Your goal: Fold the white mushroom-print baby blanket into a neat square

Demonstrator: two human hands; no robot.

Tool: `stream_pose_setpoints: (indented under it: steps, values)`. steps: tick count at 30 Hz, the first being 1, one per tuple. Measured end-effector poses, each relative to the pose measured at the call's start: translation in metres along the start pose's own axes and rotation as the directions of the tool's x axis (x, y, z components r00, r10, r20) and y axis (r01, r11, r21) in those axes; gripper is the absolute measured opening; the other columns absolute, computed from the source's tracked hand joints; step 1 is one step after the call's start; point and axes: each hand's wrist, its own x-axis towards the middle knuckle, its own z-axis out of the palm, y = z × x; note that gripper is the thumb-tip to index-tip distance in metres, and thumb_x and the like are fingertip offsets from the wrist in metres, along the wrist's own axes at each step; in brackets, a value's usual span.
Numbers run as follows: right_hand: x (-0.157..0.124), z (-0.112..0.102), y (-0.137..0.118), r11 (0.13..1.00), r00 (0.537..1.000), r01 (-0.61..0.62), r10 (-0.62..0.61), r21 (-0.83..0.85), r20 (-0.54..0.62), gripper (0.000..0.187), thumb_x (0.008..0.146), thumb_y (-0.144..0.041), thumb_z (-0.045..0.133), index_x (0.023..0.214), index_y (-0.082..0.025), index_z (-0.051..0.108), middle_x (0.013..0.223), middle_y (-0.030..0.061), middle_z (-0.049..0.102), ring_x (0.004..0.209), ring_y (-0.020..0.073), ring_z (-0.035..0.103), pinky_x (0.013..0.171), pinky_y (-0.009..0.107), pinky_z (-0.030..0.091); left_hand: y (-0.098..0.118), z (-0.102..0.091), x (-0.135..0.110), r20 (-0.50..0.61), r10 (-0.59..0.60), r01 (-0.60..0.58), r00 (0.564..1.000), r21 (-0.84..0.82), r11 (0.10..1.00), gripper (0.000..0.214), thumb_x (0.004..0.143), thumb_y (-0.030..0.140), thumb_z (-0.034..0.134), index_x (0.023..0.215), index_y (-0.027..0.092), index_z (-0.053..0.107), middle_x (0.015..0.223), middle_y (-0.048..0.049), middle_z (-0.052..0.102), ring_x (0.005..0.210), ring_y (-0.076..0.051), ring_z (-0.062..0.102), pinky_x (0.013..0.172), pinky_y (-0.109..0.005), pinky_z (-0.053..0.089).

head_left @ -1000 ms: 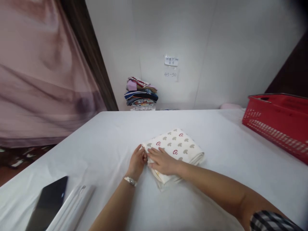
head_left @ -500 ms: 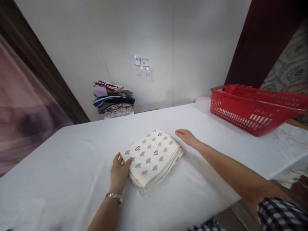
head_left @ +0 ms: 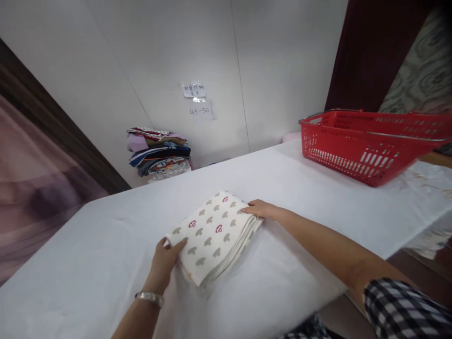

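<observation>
A folded white cloth (head_left: 208,233) with beige and dark pink mushroom-like prints lies in front of me, its layers showing along the right side. My left hand (head_left: 165,261) grips its left corner, thumb on top and the other fingers at the edge, partly hidden. On the opposite side my right hand (head_left: 263,210) holds the far right corner, with fingertips on the upper face. A silvery bracelet (head_left: 150,298) circles my left wrist.
A white-covered table (head_left: 116,245) is under the cloth. At the back left rises a stack of folded fabrics (head_left: 160,153). The red plastic basket (head_left: 339,150) stands at the back right. Handwritten paper labels (head_left: 194,89) are on the wall.
My right hand has come left onto the folded cloth and taken its right corner. The left hand keeps its hold. The view has shifted slightly.
</observation>
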Motion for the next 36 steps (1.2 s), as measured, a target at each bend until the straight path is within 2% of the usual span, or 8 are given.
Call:
stream_pose_setpoints:
  steps: [3, 6, 10, 15, 17, 20, 26, 36]
  values:
    - [-0.020, 0.019, -0.003, 0.953, 0.992, -0.010, -0.029, 0.304, 0.124, 0.046, 0.073, -0.041, 0.063, 0.111, -0.015, 0.057, 0.105, 0.0095, 0.064, 0.085, 0.0184, 0.063, 0.066, 0.025, 0.050, 0.016, -0.002, 0.014, -0.013, -0.017, 0.016, 1.000, -0.098, 0.995, 0.081, 0.063, 0.020, 0.069, 0.134, 0.019, 0.030, 0.127, -0.0169, 0.049, 0.092, -0.021, 0.062, 0.075, -0.033, 0.053]
    - [-0.050, 0.050, -0.002, 0.810, 0.955, -0.051, -0.132, 0.584, 0.266, 0.068, 0.066, -0.037, 0.071, 0.126, -0.019, 0.043, 0.095, 0.0068, 0.066, 0.072, 0.0170, 0.064, 0.060, 0.028, 0.053, 0.031, -0.015, 0.042, -0.089, 0.168, -0.156, 0.982, 0.128, 0.979, 0.082, 0.064, 0.026, 0.068, 0.136, 0.020, 0.029, 0.131, -0.0136, 0.048, 0.107, -0.024, 0.055, 0.086, -0.035, 0.049]
    - [-0.073, 0.079, 0.006, 0.771, 0.902, -0.100, -0.197, 0.629, 0.384, 0.078, 0.065, -0.031, 0.073, 0.132, -0.018, 0.033, 0.070, -0.0001, 0.064, 0.058, 0.0157, 0.062, 0.054, 0.030, 0.054, 0.036, -0.038, 0.071, 0.048, 0.164, -0.161, 0.985, 0.582, 0.797, 0.063, 0.064, 0.038, 0.065, 0.119, 0.009, 0.051, 0.113, -0.0174, 0.061, 0.104, -0.031, 0.057, 0.092, -0.043, 0.043]
    - [-0.056, 0.065, 0.015, 0.719, 0.962, -0.157, -0.043, 0.677, 0.269, 0.051, 0.072, -0.014, 0.065, 0.118, -0.007, 0.045, 0.080, 0.0084, 0.066, 0.066, 0.0170, 0.065, 0.057, 0.030, 0.055, 0.026, -0.047, 0.051, 0.137, 0.317, -0.307, 0.938, 0.751, 0.585, 0.060, 0.072, 0.050, 0.052, 0.121, 0.014, 0.051, 0.102, -0.0131, 0.065, 0.094, -0.029, 0.062, 0.082, -0.040, 0.049]
    - [-0.045, 0.055, 0.015, 0.689, 0.978, -0.139, -0.018, 0.712, 0.208, 0.033, 0.073, -0.009, 0.061, 0.105, -0.007, 0.052, 0.085, 0.0101, 0.066, 0.070, 0.0170, 0.065, 0.061, 0.031, 0.056, 0.018, -0.041, 0.030, 0.205, 0.430, -0.428, 0.879, 0.735, 0.526, 0.059, 0.075, 0.053, 0.047, 0.122, 0.018, 0.050, 0.109, -0.0117, 0.063, 0.097, -0.028, 0.061, 0.084, -0.041, 0.048]
    - [-0.034, 0.046, 0.010, 0.620, 0.982, -0.132, -0.026, 0.774, 0.188, 0.023, 0.075, -0.006, 0.058, 0.097, -0.009, 0.053, 0.085, 0.0094, 0.066, 0.072, 0.0170, 0.066, 0.067, 0.033, 0.056, 0.003, -0.026, -0.007, 0.373, 0.620, -0.678, 0.691, 0.632, 0.376, 0.053, 0.078, 0.052, 0.047, 0.119, 0.019, 0.053, 0.129, -0.0113, 0.051, 0.118, -0.028, 0.047, 0.098, -0.045, 0.039]
    - [-0.043, 0.056, 0.000, 0.646, 0.918, -0.184, -0.155, 0.741, 0.364, 0.019, 0.079, -0.019, 0.061, 0.095, -0.011, 0.055, 0.081, 0.0072, 0.066, 0.069, 0.0170, 0.066, 0.061, 0.031, 0.056, -0.016, -0.003, -0.066, 0.619, 0.671, -0.907, 0.408, 0.359, 0.221, 0.041, 0.081, 0.038, 0.054, 0.119, 0.024, 0.052, 0.134, -0.0070, 0.046, 0.126, -0.023, 0.039, 0.102, -0.042, 0.038]
    - [-0.073, 0.073, -0.008, 0.753, 0.893, -0.201, -0.121, 0.627, 0.433, 0.031, 0.077, -0.041, 0.064, 0.084, -0.012, 0.055, 0.075, 0.0073, 0.066, 0.066, 0.0184, 0.067, 0.055, 0.029, 0.057, -0.018, 0.017, -0.078, 0.524, 0.782, -0.938, 0.336, 0.261, 0.228, 0.029, 0.084, 0.026, 0.050, 0.112, 0.021, 0.056, 0.115, -0.0079, 0.060, 0.109, -0.019, 0.053, 0.094, -0.037, 0.044]
